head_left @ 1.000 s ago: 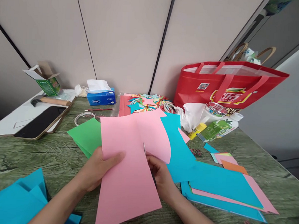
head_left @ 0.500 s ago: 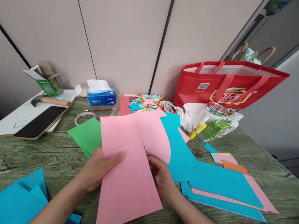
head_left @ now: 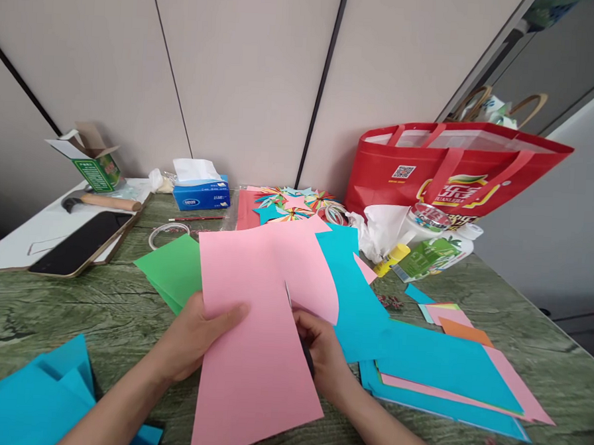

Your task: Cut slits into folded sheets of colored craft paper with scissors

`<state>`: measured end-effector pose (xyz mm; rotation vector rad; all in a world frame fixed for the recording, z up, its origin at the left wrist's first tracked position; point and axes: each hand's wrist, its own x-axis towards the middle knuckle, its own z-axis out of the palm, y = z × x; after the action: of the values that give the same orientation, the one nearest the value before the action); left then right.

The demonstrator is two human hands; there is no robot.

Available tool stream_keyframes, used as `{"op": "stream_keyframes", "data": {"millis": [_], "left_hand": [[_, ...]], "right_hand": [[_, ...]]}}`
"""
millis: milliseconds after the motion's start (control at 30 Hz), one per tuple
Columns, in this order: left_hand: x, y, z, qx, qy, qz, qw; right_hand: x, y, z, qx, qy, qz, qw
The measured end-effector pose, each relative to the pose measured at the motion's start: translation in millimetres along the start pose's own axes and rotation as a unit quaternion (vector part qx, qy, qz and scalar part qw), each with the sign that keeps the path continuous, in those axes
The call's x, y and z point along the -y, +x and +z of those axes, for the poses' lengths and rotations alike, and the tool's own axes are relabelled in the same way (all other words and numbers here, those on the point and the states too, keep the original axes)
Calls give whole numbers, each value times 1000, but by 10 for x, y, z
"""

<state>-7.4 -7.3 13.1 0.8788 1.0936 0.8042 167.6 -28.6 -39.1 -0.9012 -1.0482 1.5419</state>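
Observation:
A large pink sheet [head_left: 254, 360] is held up over the table, partly cut from its right side. My left hand [head_left: 196, 337] grips its left edge, thumb on the front and fingers behind. In my right hand [head_left: 322, 353] are scissors [head_left: 306, 356] with dark handles; the blade tip shows at the slit, and the rest is mostly hidden by paper and fingers. To the right of the slit, the upper part of the sheet curls. Green paper [head_left: 172, 269] lies behind the sheet at left, and blue paper [head_left: 357, 305] at right.
Blue sheets [head_left: 34, 394] lie at the front left, stacked coloured paper [head_left: 448, 370] at the right. Behind are a phone [head_left: 81, 244], a hammer [head_left: 103, 201], a tissue box [head_left: 201, 194], paper stars [head_left: 298, 202], a glue stick [head_left: 392, 259] and a red bag [head_left: 429, 170].
The pink sheet's lower right corner and the scissor handles have shifted very slightly. Both hands keep their holds in nearly the same place.

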Motion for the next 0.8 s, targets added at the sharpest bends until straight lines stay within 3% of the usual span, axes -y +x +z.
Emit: {"op": "stream_keyframes", "data": {"millis": [800], "left_hand": [[22,-9,6,14,38,21,999]], "right_hand": [[51,35,-26,18,22,-8,1000]]}}
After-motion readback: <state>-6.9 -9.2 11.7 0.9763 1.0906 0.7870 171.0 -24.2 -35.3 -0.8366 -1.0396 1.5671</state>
